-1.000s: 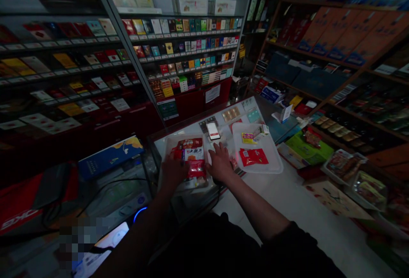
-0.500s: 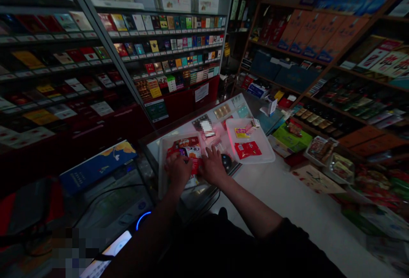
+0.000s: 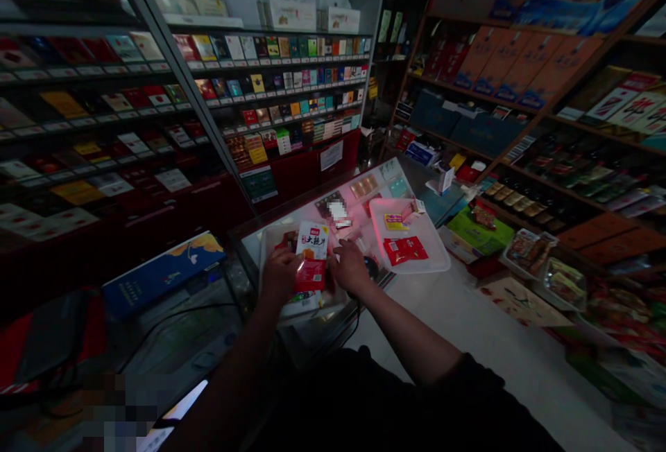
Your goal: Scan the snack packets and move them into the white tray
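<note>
A white and red snack bag (image 3: 313,242) with dark printed characters stands out above the left plastic tray (image 3: 266,236). My left hand (image 3: 282,276) is closed on the bag's left edge. At the bag's right edge is my right hand (image 3: 349,267), fingers curled against it; the fingertips are partly hidden. More snack packets (image 3: 306,303) lie in the tray beneath, largely covered by the bag and hands. Just behind my right hand sits a round black object (image 3: 371,267), partly hidden.
To the right, a white plastic tray (image 3: 441,258) holds a red packet (image 3: 406,250) and a small yellow and purple pack (image 3: 396,222). A blue box (image 3: 164,273) lies at left. Cigarette shelves (image 3: 291,60) stand ahead, stocked shelves (image 3: 525,109) at right. A dark cable runs over the left counter.
The white and red snack bag has come up from the packets in the left tray and now shows its front. My left hand has shifted slightly left and down. The view has tilted a little.
</note>
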Demonstrator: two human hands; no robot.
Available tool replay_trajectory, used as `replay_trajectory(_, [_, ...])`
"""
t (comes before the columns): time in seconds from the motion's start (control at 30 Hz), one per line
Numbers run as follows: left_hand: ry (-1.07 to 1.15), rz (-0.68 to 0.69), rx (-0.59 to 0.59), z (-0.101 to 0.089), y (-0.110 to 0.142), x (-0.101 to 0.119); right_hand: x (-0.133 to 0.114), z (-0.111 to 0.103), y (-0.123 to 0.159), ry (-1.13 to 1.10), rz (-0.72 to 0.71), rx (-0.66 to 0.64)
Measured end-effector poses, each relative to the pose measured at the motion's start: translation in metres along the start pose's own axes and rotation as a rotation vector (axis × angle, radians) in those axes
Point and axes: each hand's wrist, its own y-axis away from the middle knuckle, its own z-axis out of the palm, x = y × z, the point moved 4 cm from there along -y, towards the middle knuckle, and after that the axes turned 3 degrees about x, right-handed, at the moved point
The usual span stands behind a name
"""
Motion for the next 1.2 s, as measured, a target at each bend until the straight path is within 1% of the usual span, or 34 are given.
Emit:
replay_trajectory(0.07, [0.112, -0.044, -0.02, -0.005, 0.001, 0.005, 0.007, 0.0, -0.011, -0.099, 0.046, -0.047])
replay_trajectory(0.17, [0.305, -0.096, -0.041, -0.005, -0.001, 0.013, 0.018, 0.0, -0.022, -0.353, 0.102, -0.107])
replay_trajectory(0.27, [0.427, -0.147, -0.056, 0.003, -0.004, 0.016, 0.03, 0.0, -0.029, -0.598, 0.169, -0.089])
replay_trajectory(0.33, [0.42, -0.138, -0.068, 0.01, -0.007, 0.018, 0.039, -0.003, -0.032, -0.669, 0.197, -0.06])
replay_trajectory(0.4, [0.324, -0.051, -0.086, 0.016, -0.012, 0.023, 0.046, -0.008, -0.035, -0.679, 0.213, -0.041])
replay_trajectory(0.5, [0.081, 0.141, -0.087, 0.022, -0.022, 0.036, 0.055, -0.023, -0.041, -0.632, 0.216, -0.002])
replay_trajectory(0.6, [-0.121, 0.311, -0.055, 0.024, -0.031, 0.054, 0.064, -0.043, -0.048, -0.531, 0.158, 0.035])
replay_trajectory(0.67, [-0.196, 0.412, -0.06, 0.027, -0.036, 0.068, 0.07, -0.056, -0.051, -0.47, 0.105, 0.059])
replay_trajectory(0.73, [-0.244, 0.483, -0.083, 0.031, -0.04, 0.08, 0.078, -0.066, -0.054, -0.433, 0.064, 0.075])
replay_trajectory(0.83, [-0.294, 0.53, -0.129, 0.04, -0.047, 0.092, 0.09, -0.074, -0.057, -0.405, 0.037, 0.081])
replay_trajectory(0.93, [-0.319, 0.552, -0.173, 0.052, -0.054, 0.099, 0.102, -0.077, -0.058, -0.389, 0.029, 0.093])
replay_trajectory(1.1, [-0.344, 0.581, -0.219, 0.068, -0.06, 0.104, 0.119, -0.069, -0.053, -0.399, 0.013, 0.114])
replay_trajectory(1.2, [-0.366, 0.594, -0.236, 0.075, -0.059, 0.104, 0.129, -0.062, -0.049, -0.413, 0.037, 0.132])
